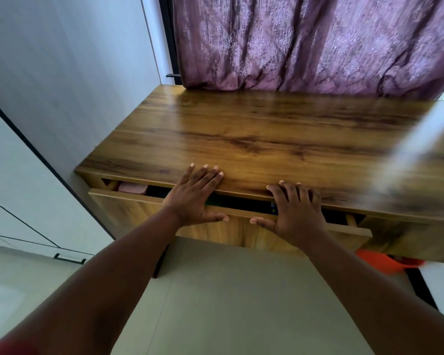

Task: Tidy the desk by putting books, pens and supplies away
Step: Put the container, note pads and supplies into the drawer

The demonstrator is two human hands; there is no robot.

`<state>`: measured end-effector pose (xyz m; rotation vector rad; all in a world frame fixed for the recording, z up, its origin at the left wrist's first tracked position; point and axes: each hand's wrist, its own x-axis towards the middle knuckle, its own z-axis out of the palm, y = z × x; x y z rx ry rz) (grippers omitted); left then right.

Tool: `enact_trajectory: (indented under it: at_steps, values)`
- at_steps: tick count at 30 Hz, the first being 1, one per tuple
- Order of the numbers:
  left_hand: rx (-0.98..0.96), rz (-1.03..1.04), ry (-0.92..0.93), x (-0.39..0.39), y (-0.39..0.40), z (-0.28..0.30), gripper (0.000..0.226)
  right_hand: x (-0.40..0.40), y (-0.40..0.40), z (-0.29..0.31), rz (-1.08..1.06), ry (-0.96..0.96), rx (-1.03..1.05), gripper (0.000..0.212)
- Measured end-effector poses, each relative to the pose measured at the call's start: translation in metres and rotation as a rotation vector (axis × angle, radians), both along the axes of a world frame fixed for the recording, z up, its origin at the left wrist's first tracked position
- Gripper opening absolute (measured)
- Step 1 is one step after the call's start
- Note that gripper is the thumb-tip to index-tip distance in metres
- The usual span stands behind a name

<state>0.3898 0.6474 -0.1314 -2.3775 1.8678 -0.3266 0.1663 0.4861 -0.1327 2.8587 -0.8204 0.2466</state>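
Hands flat and empty, the left hand (192,198) and right hand (296,213) press the nearly shut drawer (144,213) under the bare wooden desk (267,139), supplies stowed inside; an even push from both palms should close it squarely.

My left hand (194,197) lies flat, fingers spread over the desk (254,134) edge, thumb on the drawer (138,213) front; my right hand (294,211) lies the same way just beside it; the drawer stands slightly open, a pink box (133,188) showing in the gap; a purple curtain (305,42) hangs behind the desk.
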Motion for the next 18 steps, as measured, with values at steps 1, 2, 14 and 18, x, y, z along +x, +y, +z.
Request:
enact_trajectory:
  at_steps: [1, 2, 14, 18]
  values:
    - [-0.009, -0.002, 0.014, 0.001, -0.002, 0.0, 0.108, 0.002, -0.002, -0.002, 0.008, -0.036, -0.037, 0.093]
    - [-0.019, -0.004, 0.032, 0.002, -0.003, 0.0, 0.107, 0.003, -0.004, -0.004, 0.015, -0.065, -0.064, 0.091]
    - [-0.248, 0.055, 0.099, -0.001, -0.012, -0.015, 0.081, 0.017, -0.008, -0.03, -0.023, -0.298, -0.271, 0.067]
    - [-0.235, 0.096, 0.118, -0.002, -0.013, -0.015, 0.077, 0.018, -0.01, -0.034, -0.038, -0.307, -0.338, 0.059]
